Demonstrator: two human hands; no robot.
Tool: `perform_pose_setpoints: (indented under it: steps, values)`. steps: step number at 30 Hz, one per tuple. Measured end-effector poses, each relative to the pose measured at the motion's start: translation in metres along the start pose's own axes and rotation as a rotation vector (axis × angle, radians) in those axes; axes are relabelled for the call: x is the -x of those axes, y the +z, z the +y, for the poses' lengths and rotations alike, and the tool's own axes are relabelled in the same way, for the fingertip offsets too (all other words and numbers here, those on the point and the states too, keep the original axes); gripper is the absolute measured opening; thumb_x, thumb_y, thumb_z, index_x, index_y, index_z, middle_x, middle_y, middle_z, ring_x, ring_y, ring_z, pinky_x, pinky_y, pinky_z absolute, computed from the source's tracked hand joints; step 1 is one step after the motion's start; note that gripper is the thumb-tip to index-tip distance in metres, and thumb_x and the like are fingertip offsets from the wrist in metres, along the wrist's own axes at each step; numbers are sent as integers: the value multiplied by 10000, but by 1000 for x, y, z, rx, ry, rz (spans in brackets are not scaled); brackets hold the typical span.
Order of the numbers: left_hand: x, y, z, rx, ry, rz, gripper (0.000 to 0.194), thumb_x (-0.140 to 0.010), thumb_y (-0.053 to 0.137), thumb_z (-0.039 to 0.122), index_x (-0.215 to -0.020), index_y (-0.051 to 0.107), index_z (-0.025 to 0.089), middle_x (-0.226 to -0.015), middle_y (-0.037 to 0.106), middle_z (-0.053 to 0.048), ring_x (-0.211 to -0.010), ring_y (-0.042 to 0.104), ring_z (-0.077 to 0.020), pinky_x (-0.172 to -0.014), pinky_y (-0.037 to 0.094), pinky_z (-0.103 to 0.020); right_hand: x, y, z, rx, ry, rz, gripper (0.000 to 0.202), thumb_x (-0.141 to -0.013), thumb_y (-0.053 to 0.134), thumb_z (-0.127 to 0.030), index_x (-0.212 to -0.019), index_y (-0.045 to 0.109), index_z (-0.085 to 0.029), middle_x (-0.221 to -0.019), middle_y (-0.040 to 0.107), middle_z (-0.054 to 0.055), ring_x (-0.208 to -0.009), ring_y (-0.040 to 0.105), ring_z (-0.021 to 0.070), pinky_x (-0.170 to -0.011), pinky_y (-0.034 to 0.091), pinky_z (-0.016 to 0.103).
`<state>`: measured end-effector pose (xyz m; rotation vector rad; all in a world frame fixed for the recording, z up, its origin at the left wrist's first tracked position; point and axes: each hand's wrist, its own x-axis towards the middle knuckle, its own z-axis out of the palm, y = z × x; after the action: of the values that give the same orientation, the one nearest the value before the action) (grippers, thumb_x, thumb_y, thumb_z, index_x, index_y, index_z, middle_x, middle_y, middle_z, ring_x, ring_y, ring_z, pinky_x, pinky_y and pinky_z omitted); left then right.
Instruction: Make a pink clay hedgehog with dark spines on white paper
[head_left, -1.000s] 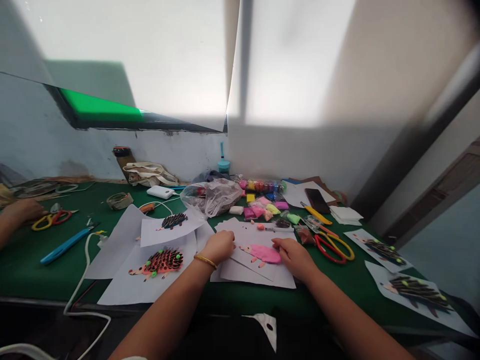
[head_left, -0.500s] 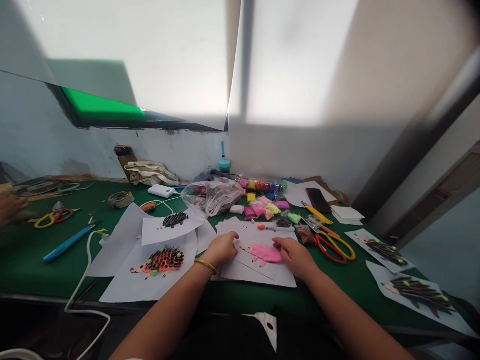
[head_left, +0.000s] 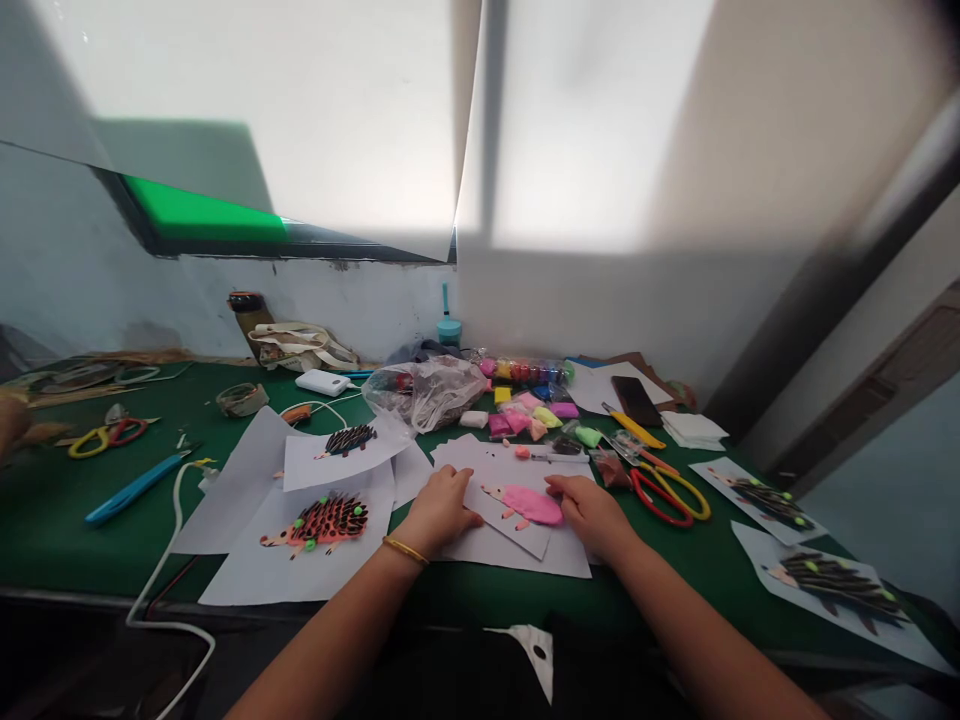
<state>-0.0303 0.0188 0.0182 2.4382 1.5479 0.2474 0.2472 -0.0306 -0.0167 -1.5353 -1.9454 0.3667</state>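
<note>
Parted since half a second ago, the thumb and forefinger of the left hand (head_left: 442, 505) have been spread along the left edge of the card (head_left: 538, 540), where they had been bunched together. On that card a pink hedgehog (head_left: 534, 505) is laid flat, snout toward nine o'clock; all directions are taken from it. Its rear, at three o'clock, is met by the bent fingertips of the right hand (head_left: 591, 512); whether anything is pinched there cannot be told. Both hands are rested on white sheets (head_left: 574, 562) stacked beneath the card.

An orange lump (head_left: 522, 453) is seen at twelve o'clock, a pen (head_left: 562, 458) at one, with clay packets (head_left: 517, 420) heaped beyond. Red-and-yellow scissors (head_left: 664, 487) are set down at three, and a phone (head_left: 636, 401) is placed between one and two. An orange hedgehog (head_left: 330, 520), dotted with green balls, is displayed at nine; a dark hedgehog (head_left: 349, 440) is laid at ten. A blue cutter (head_left: 135, 493) is left farther off at nine, well short of another person's hand (head_left: 10, 420), blurred at the frame's edge.
</note>
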Motion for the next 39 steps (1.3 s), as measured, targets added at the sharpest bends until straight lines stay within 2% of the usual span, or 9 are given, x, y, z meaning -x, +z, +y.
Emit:
perform_pose_setpoints:
  steps: [8,11,15,17,19,23,30,35,39]
  values:
    - [5,0,4,-59,20,102,383,-796,658,314,-1161,619,206,-1138,572,-94,-1088,529,-258,-920,424,-340,2,-1,0,-19,-40,8,445,-823,397,-114,-1196,621,-205,-1028,698,66,-989,603,217,-894,483,389]
    - [19,1,12,-49,129,177,218,-812,615,213,-1026,656,207,-1085,595,-69,-1040,544,-227,-929,424,-335,2,-1,-1,-29,-34,11,444,-831,395,-124,-1202,622,-210,-1044,699,68,-1005,604,220,-900,483,393]
    - [47,9,25,8,359,154,110,-848,580,211,-926,658,218,-1115,620,-56,-1024,567,-211,-925,436,-351,1,-1,0,-26,-32,6,447,-828,402,-135,-1207,627,-212,-1060,702,70,-1017,610,222,-904,483,390]
    - [59,17,29,8,479,133,145,-862,594,285,-985,647,231,-1171,618,-55,-1103,551,-225,-1011,388,-396,1,0,1,-18,-37,4,446,-823,409,-136,-1204,628,-213,-1061,704,67,-1014,613,219,-911,480,389]
    - [67,28,30,6,585,125,285,-853,617,374,-1108,612,247,-1209,618,-44,-1190,517,-231,-1105,288,-440,0,1,1,-9,-51,0,441,-824,411,-134,-1202,627,-207,-1065,704,68,-1016,613,218,-923,473,392]
    - [68,45,32,-67,700,143,470,-866,561,506,-1243,548,226,-1265,605,-60,-1227,501,-231,-1143,208,-452,0,1,0,9,-95,-11,442,-830,406,-125,-1211,618,-198,-1094,700,72,-1043,606,219,-946,458,399]
    - [59,48,44,-201,841,134,529,-900,475,541,-1301,494,196,-1275,588,-116,-1152,533,-255,-970,369,-387,-1,0,0,56,-165,-71,466,-824,416,-129,-1241,607,-211,-1209,664,65,-1157,567,227,-1015,415,429]
    - [57,46,52,-230,837,118,611,-913,378,609,-1307,474,152,-1266,580,-142,-1079,545,-268,-885,393,-389,0,-2,-6,128,-235,-46,443,-822,448,-131,-1206,638,-244,-1236,652,52,-1205,534,238,-1043,389,459]
    - [56,45,56,-240,806,80,638,-892,401,634,-1282,489,138,-1232,592,-149,-1051,547,-274,-885,406,-390,9,-5,-15,205,-357,-100,401,-796,522,-148,-1130,684,-300,-1280,625,25,-1245,492,264,-1049,370,487]
